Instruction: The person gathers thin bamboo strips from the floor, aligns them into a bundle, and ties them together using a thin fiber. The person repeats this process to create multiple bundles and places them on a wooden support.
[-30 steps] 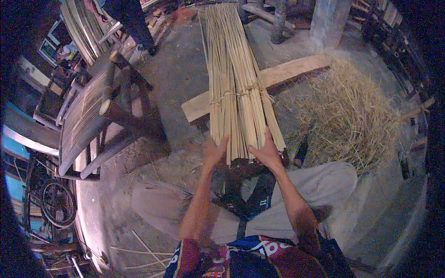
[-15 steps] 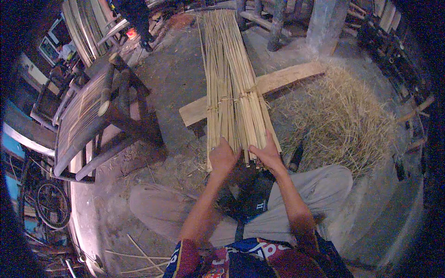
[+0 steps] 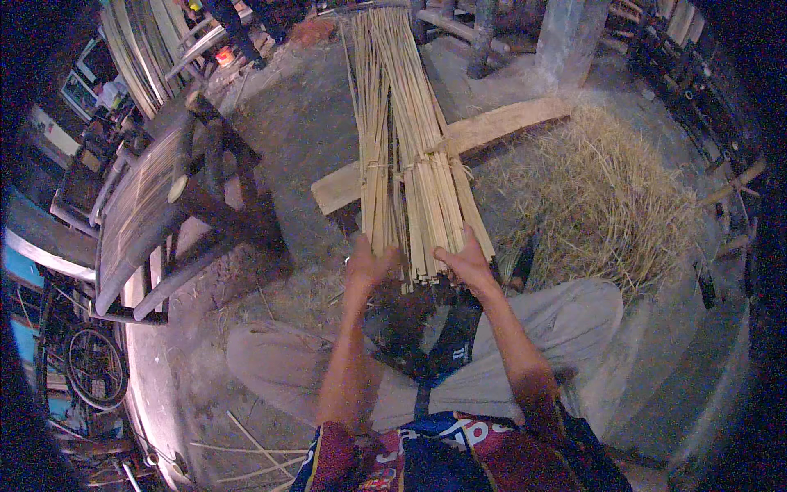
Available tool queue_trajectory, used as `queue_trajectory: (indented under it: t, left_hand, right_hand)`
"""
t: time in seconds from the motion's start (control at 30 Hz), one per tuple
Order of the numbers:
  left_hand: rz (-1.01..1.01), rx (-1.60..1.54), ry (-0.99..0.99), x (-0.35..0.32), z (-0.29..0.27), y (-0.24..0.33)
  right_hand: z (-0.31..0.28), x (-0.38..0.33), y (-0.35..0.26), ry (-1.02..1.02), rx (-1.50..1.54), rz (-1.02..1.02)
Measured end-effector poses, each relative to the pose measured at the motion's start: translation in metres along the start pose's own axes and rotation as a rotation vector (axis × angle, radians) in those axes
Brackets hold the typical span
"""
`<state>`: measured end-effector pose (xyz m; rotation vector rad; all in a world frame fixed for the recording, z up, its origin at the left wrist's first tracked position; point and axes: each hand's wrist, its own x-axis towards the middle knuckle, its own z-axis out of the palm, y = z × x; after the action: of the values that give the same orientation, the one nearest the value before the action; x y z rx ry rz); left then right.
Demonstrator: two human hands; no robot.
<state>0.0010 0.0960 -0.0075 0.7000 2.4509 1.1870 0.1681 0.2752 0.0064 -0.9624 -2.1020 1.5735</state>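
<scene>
Long, thin bamboo strips (image 3: 414, 107) lie lengthwise in front of me, their near ends close to my lap. Thin ties bind them partway along into a narrower left bundle (image 3: 375, 184) and a wider right bundle (image 3: 430, 193), with a dark gap between the two. My left hand (image 3: 369, 264), a little blurred, is closed on the near end of the left bundle. On the right bundle's near end, my right hand (image 3: 466, 262) grips the outer side, thumb on top. The fingers beneath are hidden. A wooden plank (image 3: 508, 127) runs crosswise under the strips.
Fine shavings (image 3: 615, 197) are heaped on the right. A bamboo bench (image 3: 147, 205) stands at left, with a bicycle wheel (image 3: 94, 366) below it. A concrete post (image 3: 570, 41) rises at the back. Loose strips (image 3: 246, 451) lie on the floor near my left knee.
My left hand has shifted left along with the left bundle, and the gap between the bundles has widened. My right hand has moved only slightly, still on the right bundle.
</scene>
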Motion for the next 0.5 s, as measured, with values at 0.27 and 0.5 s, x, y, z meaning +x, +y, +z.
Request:
queue_trajectory:
  t: [0.27, 0.5]
  left_hand:
    - [-0.078, 0.148, 0.037, -0.005, 0.005, 0.013]
    - [-0.057, 0.106, 0.098, -0.014, 0.003, 0.032]
  right_hand:
    - [-0.008, -0.008, -0.052, 0.001, 0.104, -0.066]
    - [0.018, -0.013, -0.023, 0.017, -0.113, 0.028]
